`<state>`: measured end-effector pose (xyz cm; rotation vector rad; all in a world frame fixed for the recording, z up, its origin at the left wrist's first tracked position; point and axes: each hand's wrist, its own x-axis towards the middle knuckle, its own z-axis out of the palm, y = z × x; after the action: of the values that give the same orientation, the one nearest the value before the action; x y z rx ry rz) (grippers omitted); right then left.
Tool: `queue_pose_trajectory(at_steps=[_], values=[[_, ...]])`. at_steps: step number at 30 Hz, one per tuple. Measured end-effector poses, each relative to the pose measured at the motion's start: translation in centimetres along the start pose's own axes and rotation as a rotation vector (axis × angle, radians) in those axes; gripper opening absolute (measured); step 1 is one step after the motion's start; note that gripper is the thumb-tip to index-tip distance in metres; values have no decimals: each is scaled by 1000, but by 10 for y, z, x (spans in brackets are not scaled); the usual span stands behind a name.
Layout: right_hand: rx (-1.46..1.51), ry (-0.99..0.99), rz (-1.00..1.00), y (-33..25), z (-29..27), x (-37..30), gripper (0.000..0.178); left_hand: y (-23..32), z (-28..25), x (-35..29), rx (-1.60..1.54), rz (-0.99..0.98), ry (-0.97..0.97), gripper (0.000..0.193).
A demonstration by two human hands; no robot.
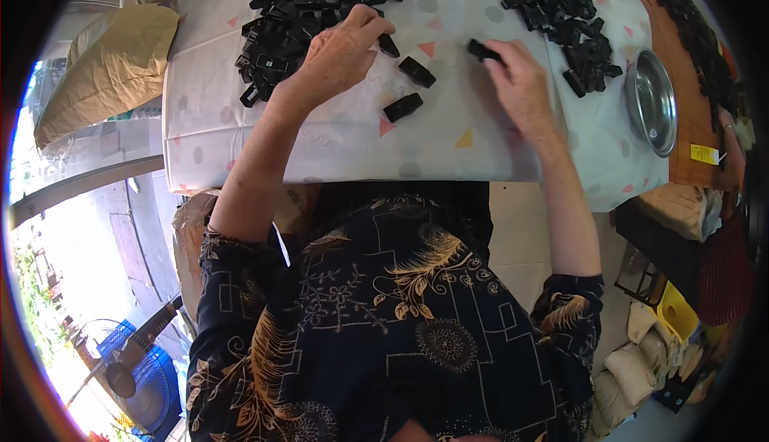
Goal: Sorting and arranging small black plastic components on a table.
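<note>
My left hand (340, 53) is over the right edge of a large pile of small black plastic parts (276, 29). Its fingers are bent and closed round a black part (388, 45), which partly shows below the fingertips. Between my hands, two more black parts, one farther (416, 72) and one nearer (403, 107), lie apart on the patterned tablecloth (336, 157). To the right, my right hand (522, 85) pinches a short dark plastic part (485, 51) between thumb and fingers, slightly blurred. The exact kind of these parts is too small to tell.
A second heap of black parts (589, 41) lies beyond my right hand. At the table's right side is a round metal bowl (653, 104). A brown paper-like bag (112, 61) stands off the left edge. A blue fan (148, 378) is at the lower left.
</note>
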<state>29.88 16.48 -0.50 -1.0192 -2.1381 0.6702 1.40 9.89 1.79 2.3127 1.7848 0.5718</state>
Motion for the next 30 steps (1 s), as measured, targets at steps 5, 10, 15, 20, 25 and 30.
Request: queue_pose_trajectory(at_steps=[5,10,15,20,25,30], values=[[9,-109,-161,-40,41,3,25,-2,1,11,69,-33,-66,20],[-60,-284,-341,-56,38,-12,28,10,15,12,23,-93,-61,20],[37,-118,-244,-48,25,-8,29,23,30,11,-117,-33,27,24],[-67,24,-208,-37,25,13,28,23,34,4,-196,-128,71,32],[-111,-50,-305,-38,34,22,28,18,38,2,-295,-133,27,30],[-254,-114,-416,-35,38,22,30,15,39,0,-329,-142,34,28]])
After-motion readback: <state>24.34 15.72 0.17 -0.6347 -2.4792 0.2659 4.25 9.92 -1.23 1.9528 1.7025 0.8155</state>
